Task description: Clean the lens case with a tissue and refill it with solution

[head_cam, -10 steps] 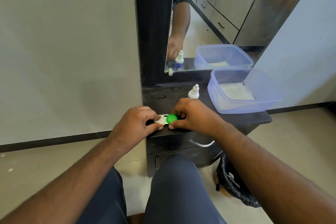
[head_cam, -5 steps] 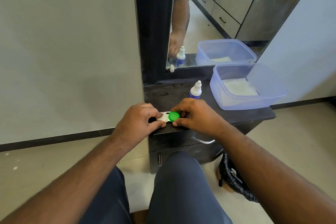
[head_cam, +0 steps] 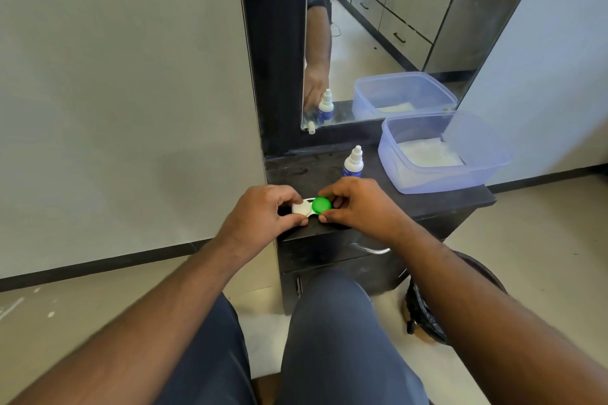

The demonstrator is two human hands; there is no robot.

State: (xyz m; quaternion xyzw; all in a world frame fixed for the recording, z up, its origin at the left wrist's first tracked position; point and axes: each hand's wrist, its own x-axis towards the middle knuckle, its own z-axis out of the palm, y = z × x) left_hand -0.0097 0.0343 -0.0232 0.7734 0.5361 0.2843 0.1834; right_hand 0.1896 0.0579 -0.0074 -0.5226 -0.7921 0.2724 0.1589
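The lens case (head_cam: 311, 207) lies at the front edge of the dark cabinet top (head_cam: 427, 200), both caps on. The left hand (head_cam: 260, 217) pinches the white cap (head_cam: 301, 208); the right hand (head_cam: 362, 207) pinches the green cap (head_cam: 321, 204). At 12 o'clock from the case stands the solution bottle (head_cam: 353, 163), capped. At 2 o'clock, a clear plastic tub (head_cam: 441, 154) holds white tissue (head_cam: 427, 153).

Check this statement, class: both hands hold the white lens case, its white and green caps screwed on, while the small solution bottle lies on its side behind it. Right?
Wrong in one respect: the head view shows the small white-capped solution bottle standing upright, not lying. Left hand and right hand do hold the white plastic lens case, both caps on.
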